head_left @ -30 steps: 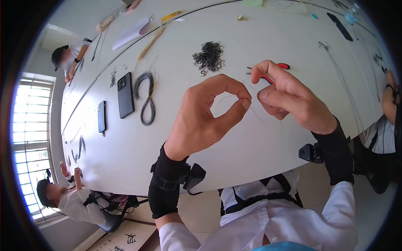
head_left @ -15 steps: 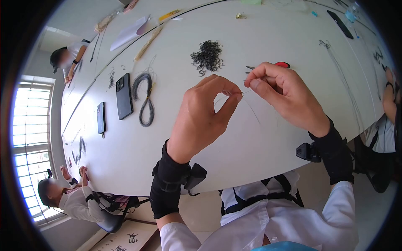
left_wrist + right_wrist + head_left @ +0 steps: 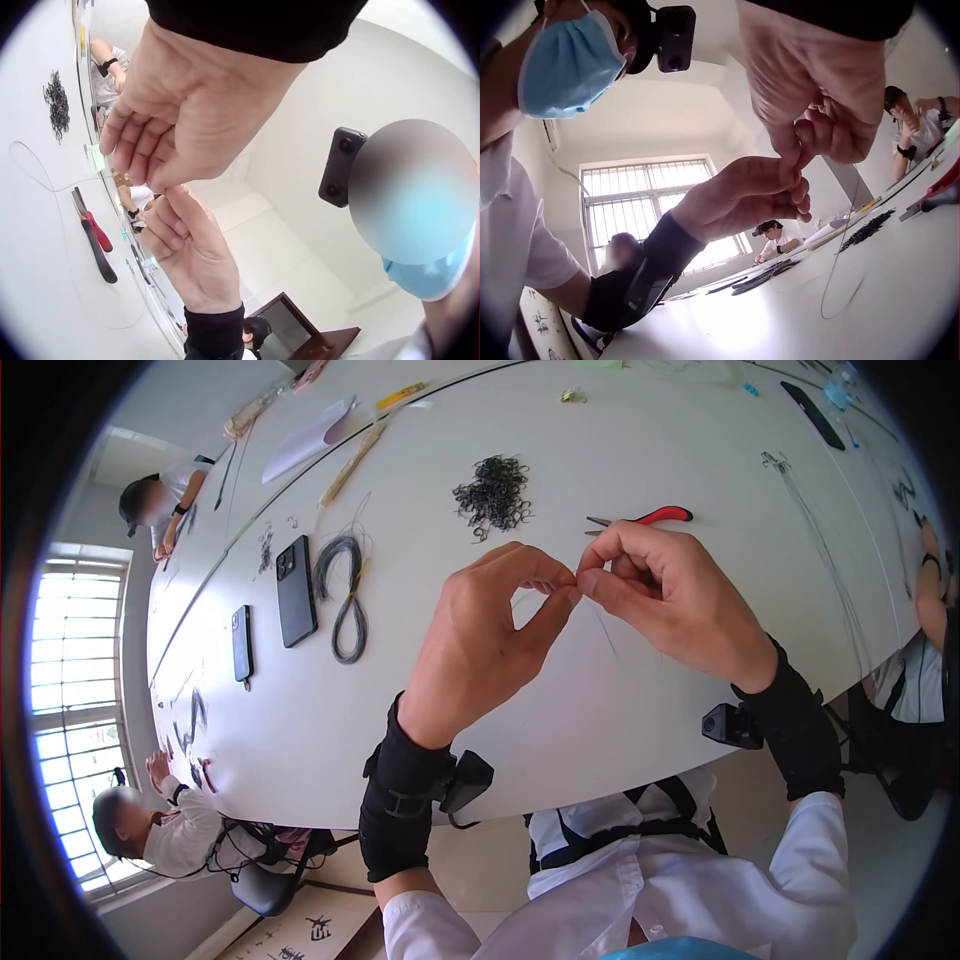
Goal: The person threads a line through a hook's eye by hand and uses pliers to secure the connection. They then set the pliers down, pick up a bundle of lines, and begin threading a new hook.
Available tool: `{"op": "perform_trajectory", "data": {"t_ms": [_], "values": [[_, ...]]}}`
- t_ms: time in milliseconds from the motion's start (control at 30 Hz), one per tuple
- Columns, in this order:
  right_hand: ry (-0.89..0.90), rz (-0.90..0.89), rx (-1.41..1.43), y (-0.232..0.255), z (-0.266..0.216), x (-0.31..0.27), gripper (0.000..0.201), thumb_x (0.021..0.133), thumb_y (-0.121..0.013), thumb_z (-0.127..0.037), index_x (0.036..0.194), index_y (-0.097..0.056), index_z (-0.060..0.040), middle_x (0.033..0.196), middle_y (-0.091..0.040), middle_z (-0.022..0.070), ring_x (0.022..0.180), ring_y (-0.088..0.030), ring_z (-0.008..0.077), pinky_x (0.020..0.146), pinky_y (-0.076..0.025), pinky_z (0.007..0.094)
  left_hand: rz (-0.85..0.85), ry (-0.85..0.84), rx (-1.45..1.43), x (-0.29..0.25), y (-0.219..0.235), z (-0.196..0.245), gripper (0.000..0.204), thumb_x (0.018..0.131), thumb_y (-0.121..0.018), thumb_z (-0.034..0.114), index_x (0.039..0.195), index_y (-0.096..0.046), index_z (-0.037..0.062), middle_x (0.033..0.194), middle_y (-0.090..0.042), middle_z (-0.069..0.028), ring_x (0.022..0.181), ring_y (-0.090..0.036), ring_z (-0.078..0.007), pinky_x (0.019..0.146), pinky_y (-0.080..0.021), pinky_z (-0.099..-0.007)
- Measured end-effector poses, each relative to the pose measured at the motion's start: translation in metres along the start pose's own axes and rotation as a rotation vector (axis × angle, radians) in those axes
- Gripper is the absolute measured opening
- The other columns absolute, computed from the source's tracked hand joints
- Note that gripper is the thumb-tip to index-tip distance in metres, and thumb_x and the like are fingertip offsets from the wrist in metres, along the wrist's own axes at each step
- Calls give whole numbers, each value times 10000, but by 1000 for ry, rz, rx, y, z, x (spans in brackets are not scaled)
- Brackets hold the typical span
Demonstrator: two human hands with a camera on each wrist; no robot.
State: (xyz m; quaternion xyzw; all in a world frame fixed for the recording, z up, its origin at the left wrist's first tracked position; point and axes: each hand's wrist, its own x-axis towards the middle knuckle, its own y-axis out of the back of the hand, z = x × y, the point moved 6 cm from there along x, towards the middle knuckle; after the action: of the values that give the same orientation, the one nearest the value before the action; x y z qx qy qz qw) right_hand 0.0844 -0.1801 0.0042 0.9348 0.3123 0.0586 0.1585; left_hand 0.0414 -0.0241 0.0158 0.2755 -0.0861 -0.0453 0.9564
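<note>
Nearest, over the middle of the near edge of the white table [image 3: 560,750], the left hand [image 3: 482,625] is pinching with its thumb and forefinger, the tips closed together. The right hand [image 3: 690,595] is pinching too, its thumb and forefinger meeting the left fingertips and its other fingers curling in. Between them they are holding a thin line [image 3: 607,632], a loose end of which is trailing below the fingertips above the tabletop; the exact spot being gripped is hidden.

Toward the table's left edge, a smaller phone [image 3: 242,645] is lying beside a larger phone [image 3: 297,592], and a tied coil of dark line [image 3: 326,570] is resting just right of the larger one. Just beyond the right hand, red-and-black pliers [image 3: 665,515] are lying with their nose pointing left. A heap of small black hooks [image 3: 495,495] is sitting farther in, left of the pliers. Nearer the right edge, a bunch of hooked lines [image 3: 777,464] is stretching back toward the near side.

Toward the far left, a white sheet [image 3: 308,440] is lying curled, while a small gold-coloured piece [image 3: 572,397] is resting near the far edge.
</note>
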Motion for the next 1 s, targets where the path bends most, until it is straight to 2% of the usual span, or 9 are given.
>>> {"op": "perform_trajectory", "data": {"t_ms": [167, 367, 467, 667, 767, 867, 1000], "values": [[29, 22, 42, -1, 1, -1, 125, 956, -669, -99, 1009, -644, 12, 605, -424, -35, 548, -381, 54, 514, -333, 258, -34, 17, -107, 0, -1, -7, 121, 929, -710, 36, 983, -669, -64, 914, -710, -82, 915, -680, -134, 948, -518, -300], [169, -2, -49, 6, -7, -1, 121, 934, -695, -60, 1037, -659, -7, 605, -380, -41, 549, -348, 53, 516, -312, 253, -111, 150, -203, 0, 1, -10, 113, 954, -695, 42, 980, -667, -64, 934, -712, -69, 920, -668, -118, 946, -516, -298], [150, -47, -66, 4, -4, 0, 95, 937, -693, -58, 1014, -661, -12, 597, -374, -43, 544, -339, 56, 508, -301, 258, -157, 156, -198, 1, 0, -11, 118, 957, -697, 47, 984, -671, -65, 936, -717, -69, 926, -667, -114, 950, -514, -297], [190, -9, -70, 2, -4, 0, 75, 946, -690, -68, 973, -645, -15, 584, -377, -38, 532, -338, 65, 503, -294, 261, -172, 154, -236, 1, -1, -10, 128, 968, -687, 60, 998, -673, -64, 929, -714, -63, 908, -657, -108, 927, -517, -282], [175, 20, -85, 3, -3, 0, 78, 954, -686, -77, 973, -639, -18, 584, -383, -36, 531, -346, 65, 503, -296, 261, -158, 190, -366, 2, -2, -15, 138, 981, -672, 72, 1007, -670, -64, 912, -704, -52, 891, -648, -107, 894, -520, -267], [80, 15, -50, 5, -4, -1, 88, 949, -706, -86, 998, -665, -25, 653, -440, -63, 590, -371, 27, 544, -312, 222, -138, 214, -351, 3, 0, -14, 174, 951, -682, 93, 976, -686, -79, 887, -729, -83, 887, -670, -126, 890, -533, -297], [76, 10, -39, 5, -2, -2, 101, 964, -681, -102, 1020, -646, -26, 665, -443, -53, 591, -377, 39, 547, -324, 230, -140, 181, -286, 2, -1, -15, 154, 980, -680, 94, 999, -670, -58, 911, -702, -50, 896, -647, -99, 880, -515, -263]]}}
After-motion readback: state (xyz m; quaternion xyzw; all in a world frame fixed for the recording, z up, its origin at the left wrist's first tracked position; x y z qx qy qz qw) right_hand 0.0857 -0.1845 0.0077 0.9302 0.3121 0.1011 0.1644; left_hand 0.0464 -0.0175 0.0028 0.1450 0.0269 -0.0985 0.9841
